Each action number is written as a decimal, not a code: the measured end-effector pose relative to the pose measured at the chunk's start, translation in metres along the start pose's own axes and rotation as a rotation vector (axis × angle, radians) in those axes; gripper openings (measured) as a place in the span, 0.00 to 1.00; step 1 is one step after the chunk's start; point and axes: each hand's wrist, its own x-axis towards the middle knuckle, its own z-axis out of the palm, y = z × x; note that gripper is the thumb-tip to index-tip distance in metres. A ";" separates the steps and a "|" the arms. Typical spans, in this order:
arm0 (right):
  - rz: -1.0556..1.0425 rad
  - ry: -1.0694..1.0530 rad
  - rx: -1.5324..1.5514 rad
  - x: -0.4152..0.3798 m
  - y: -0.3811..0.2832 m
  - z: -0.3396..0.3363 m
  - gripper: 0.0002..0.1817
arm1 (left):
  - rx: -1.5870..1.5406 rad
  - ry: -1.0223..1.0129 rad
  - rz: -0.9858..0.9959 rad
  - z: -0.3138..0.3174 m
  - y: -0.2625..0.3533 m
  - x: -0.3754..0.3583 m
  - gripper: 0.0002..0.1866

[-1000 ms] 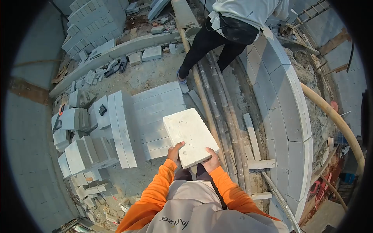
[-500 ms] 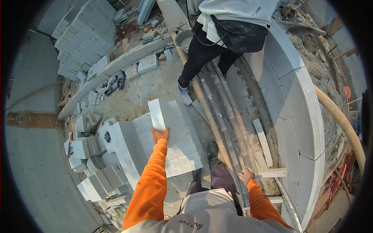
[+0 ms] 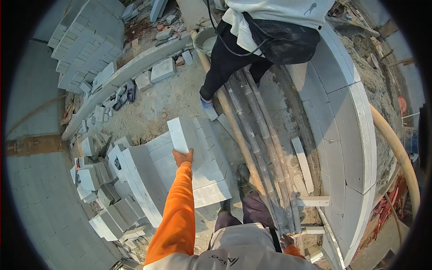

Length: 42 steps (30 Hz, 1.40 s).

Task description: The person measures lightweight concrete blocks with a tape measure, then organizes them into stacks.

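Observation:
My left hand [image 3: 183, 157] is closed round the near end of a light grey aerated concrete block [image 3: 180, 137]. That block stands on top of a stack of similar blocks [image 3: 208, 157], its sunlit end facing me. Low in the view, my right hand [image 3: 286, 242] is beside the near ends of the long poles [image 3: 263, 148] and a short pale strip [image 3: 312, 230]. Its fingers are small and partly in shadow, so I cannot make out whether they hold anything.
Another person in black trousers [image 3: 227, 67] stands over the poles ahead, wearing a black bag [image 3: 288, 42]. A curved block wall [image 3: 333, 117] runs along the right. Loose blocks [image 3: 108, 198] pile up on the left; a bucket [image 3: 208, 42] sits at the far end.
My right hand has moved down and back towards my body, away from the middle of the poles. My left hand stays on the block. The view has shifted slightly.

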 end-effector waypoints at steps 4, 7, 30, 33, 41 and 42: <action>-0.161 -0.070 0.069 0.002 -0.049 0.032 0.26 | 0.145 -0.130 -0.140 -0.015 0.019 -0.001 0.52; -0.357 -0.083 0.116 -0.015 -0.090 0.047 0.21 | 0.226 -0.185 -0.055 -0.024 0.018 0.000 0.61; -0.724 -0.074 -0.611 -0.002 0.033 0.079 0.18 | 0.046 -0.410 -0.520 -0.160 -0.570 -0.319 0.39; -0.821 -0.114 -0.637 -0.009 0.002 0.088 0.19 | -0.197 -0.256 -0.562 -0.163 -0.594 -0.325 0.34; -0.979 -0.417 -0.630 -0.041 -0.083 0.128 0.26 | -0.527 0.058 -0.624 -0.150 -0.589 -0.404 0.30; -0.995 -0.417 -0.680 -0.046 -0.085 0.128 0.23 | -0.497 0.003 -0.617 -0.145 -0.591 -0.422 0.30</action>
